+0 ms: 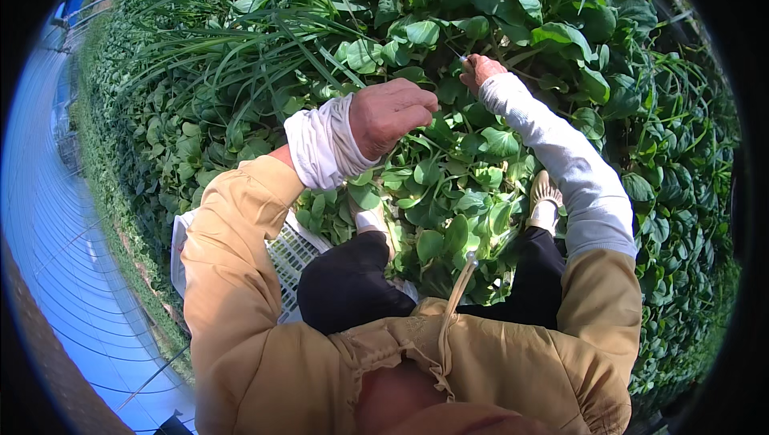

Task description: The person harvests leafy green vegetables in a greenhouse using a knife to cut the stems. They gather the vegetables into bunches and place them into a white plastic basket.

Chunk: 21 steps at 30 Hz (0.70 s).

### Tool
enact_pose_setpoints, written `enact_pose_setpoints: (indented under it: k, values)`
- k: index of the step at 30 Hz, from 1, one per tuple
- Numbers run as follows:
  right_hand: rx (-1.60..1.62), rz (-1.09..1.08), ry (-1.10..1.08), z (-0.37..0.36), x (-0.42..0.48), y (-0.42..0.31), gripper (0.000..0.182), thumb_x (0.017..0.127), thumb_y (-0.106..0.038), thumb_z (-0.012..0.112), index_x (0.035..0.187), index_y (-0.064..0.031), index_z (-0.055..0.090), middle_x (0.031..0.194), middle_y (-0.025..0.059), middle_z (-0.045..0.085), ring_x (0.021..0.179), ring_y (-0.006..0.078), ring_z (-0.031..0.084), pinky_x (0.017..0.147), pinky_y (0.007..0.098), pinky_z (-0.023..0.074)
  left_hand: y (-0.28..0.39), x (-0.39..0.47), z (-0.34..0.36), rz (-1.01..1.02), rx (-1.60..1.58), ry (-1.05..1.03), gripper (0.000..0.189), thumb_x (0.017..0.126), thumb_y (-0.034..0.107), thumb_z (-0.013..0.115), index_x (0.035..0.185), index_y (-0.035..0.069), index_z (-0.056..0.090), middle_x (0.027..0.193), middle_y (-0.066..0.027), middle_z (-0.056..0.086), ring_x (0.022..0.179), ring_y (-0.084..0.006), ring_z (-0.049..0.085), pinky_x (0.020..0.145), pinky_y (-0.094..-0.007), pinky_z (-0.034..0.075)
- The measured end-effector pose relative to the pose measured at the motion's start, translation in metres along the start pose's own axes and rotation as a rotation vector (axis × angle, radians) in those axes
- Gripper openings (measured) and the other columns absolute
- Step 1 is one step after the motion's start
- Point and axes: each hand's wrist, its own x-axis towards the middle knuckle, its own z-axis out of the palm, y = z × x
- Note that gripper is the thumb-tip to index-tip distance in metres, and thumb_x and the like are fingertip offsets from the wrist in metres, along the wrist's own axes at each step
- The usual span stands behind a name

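Low leafy greens [500,142] with broad, rounded leaves grow thickly beneath both hands. My right hand [482,71] reaches down among their stems, closed around a small hand tool [463,59]. A pale end of this tool shows at the fingers, with a thin line like a blade beyond it; its exact kind is unclear. Closer to me and to the left, my left hand [393,112] hovers over the leaves with its fingers curled. Its palm faces away, so whatever may be inside is hidden.
A white plastic crate [294,255] stands beside my left leg, partly behind my sleeve. Long grass blades [264,50] rise among the greens at upper left. My shoes [545,194] stand among the plants. Blue sheeting [78,243] with curved hoops runs along the left.
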Motion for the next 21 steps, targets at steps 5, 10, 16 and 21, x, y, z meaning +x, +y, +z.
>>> enact_pose_setpoints:
  k: [5, 10, 16, 21]
  values:
    - [0.021, 0.042, 0.176, 0.036, 0.068, 0.054, 0.034, 0.074, -0.035, 0.045, 0.102, -0.0157, 0.049, 0.101, 0.0108, 0.051, 0.088, 0.0321, 0.049, 0.073, 0.0377, 0.0414, -0.068, 0.071, 0.092, 0.163, 0.243, -0.378, 0.007, 0.058, 0.01, 0.051, 0.064, 0.006, 0.051, 0.069, -0.0035, 0.05, 0.066, -0.0192, 0.05, 0.059, -0.0277, 0.044]
    - [0.493, 0.006, 0.441, 0.064, 0.079, 0.101, 0.027, 0.072, -0.034, 0.048, 0.082, -0.0089, 0.053, 0.066, 0.0095, 0.052, 0.049, 0.0204, 0.047, 0.043, 0.0315, 0.0373, -0.14, 0.084, 0.125, -0.106, 0.557, -0.494, 0.008, 0.061, 0.016, 0.051, 0.058, 0.009, 0.055, 0.073, -0.0037, 0.053, 0.081, -0.0216, 0.048, 0.069, -0.0328, 0.041]
    - [1.211, 0.157, 0.218, 0.051, 0.01, 0.054, 0.022, 0.08, -0.025, 0.046, 0.088, -0.0048, 0.049, 0.059, 0.0014, 0.048, 0.038, 0.0069, 0.039, 0.033, 0.0194, 0.0304, -0.201, 0.054, 0.086, -0.481, 0.898, -0.406, 0.019, 0.07, 0.011, 0.045, 0.086, 0.006, 0.054, 0.084, -0.0089, 0.054, 0.09, -0.0237, 0.047, 0.075, -0.0332, 0.04]
    - [0.994, 0.058, 0.039, 0.041, 0.023, 0.016, 0.034, 0.078, -0.028, 0.047, 0.102, -0.0034, 0.049, 0.059, 0.0019, 0.051, 0.043, 0.008, 0.043, 0.042, 0.0214, 0.0357, -0.2, 0.002, 0.088, -0.54, 0.747, -0.192, 0.012, 0.069, 0.007, 0.044, 0.078, 0.006, 0.051, 0.076, -0.0108, 0.053, 0.074, -0.0265, 0.049, 0.064, -0.0341, 0.042]
